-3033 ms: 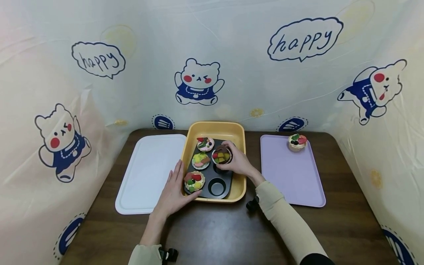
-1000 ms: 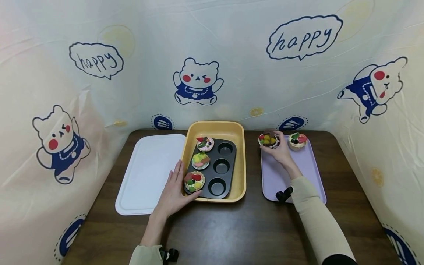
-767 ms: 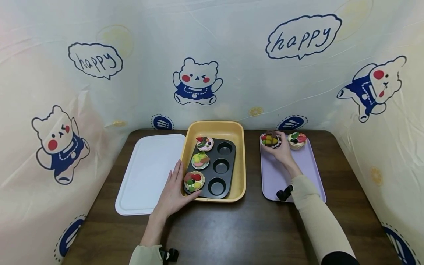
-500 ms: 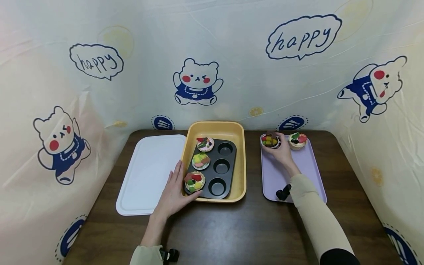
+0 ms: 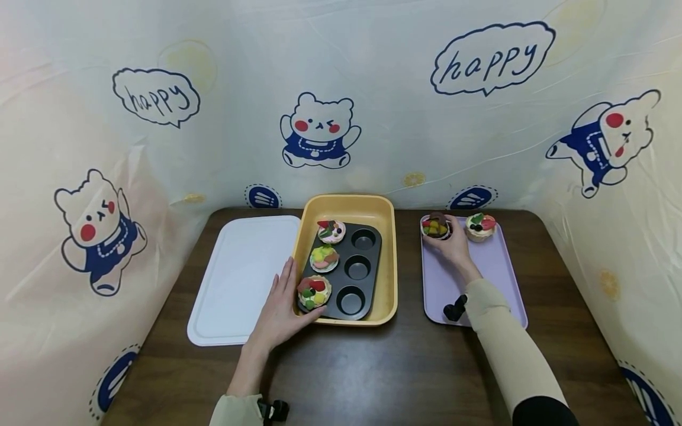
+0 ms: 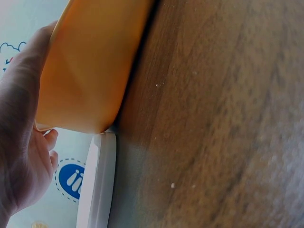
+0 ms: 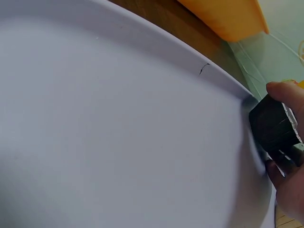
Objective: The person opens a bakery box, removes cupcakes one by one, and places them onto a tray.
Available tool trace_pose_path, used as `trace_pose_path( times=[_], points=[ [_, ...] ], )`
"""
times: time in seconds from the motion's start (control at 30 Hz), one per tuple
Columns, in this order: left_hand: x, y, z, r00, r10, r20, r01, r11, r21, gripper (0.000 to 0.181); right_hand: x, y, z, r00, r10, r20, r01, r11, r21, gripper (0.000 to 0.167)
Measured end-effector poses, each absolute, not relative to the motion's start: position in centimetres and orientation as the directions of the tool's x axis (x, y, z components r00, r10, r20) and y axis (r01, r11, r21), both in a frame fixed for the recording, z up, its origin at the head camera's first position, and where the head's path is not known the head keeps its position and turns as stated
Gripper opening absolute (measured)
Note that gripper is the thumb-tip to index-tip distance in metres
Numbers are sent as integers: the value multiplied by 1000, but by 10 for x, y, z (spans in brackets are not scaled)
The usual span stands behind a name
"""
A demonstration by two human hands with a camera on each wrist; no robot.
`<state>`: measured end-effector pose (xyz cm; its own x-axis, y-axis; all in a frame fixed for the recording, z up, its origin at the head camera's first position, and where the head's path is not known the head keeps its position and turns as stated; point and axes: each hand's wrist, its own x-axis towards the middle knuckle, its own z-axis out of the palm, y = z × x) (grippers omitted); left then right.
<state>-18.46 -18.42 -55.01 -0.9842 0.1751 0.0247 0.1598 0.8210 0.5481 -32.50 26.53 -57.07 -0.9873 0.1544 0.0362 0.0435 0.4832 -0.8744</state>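
At the far left corner of the lilac tray (image 5: pixel 453 290), my right hand (image 5: pixel 454 244) grips a dark brown fruit-topped cupcake (image 5: pixel 435 226) between thumb and fingers. Its dark cup (image 7: pixel 271 124) sits at the tray's corner in the right wrist view. A pale fruit-topped cupcake (image 5: pixel 481 227) stands just right of that hand. My left hand (image 5: pixel 277 310) rests on the near left corner of the yellow tray (image 5: pixel 385 307), thumb along the front rim and fingers extended up the left side. Inside, a dark muffin tin (image 5: pixel 367 260) holds three decorated cupcakes (image 5: pixel 324 258) in its left column.
A white tray (image 5: pixel 240 284) lies left of the yellow tray, close against it. Brown wooden table (image 5: pixel 367 373) runs along the front and between the yellow and lilac trays. A printed curtain (image 5: pixel 394 130) hangs behind the table and at both sides.
My right hand has carried the brown cupcake from the muffin tin's right column to the lilac tray, then shifted it slightly right and down. The left hand has stayed in place.
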Motion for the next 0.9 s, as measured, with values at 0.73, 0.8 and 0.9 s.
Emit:
trace_pose_path(
  times=[0.73, 0.8, 0.9],
  points=[
    [-184, -185, -552, -983, 179, 36, 168, 813, 557, 137, -316, 261, -551, -973, 180, 146, -26, 539, -842, 104],
    [-185, -185, -552, -983, 180, 35, 169, 813, 557, 137, -316, 258, -545, -967, 184, 177, -47, 554, -831, 104],
    [-185, -185, -552, -983, 182, 35, 170, 812, 558, 136, -316, 251, -536, -959, 179, 218, -80, 567, -820, 105]
  ],
)
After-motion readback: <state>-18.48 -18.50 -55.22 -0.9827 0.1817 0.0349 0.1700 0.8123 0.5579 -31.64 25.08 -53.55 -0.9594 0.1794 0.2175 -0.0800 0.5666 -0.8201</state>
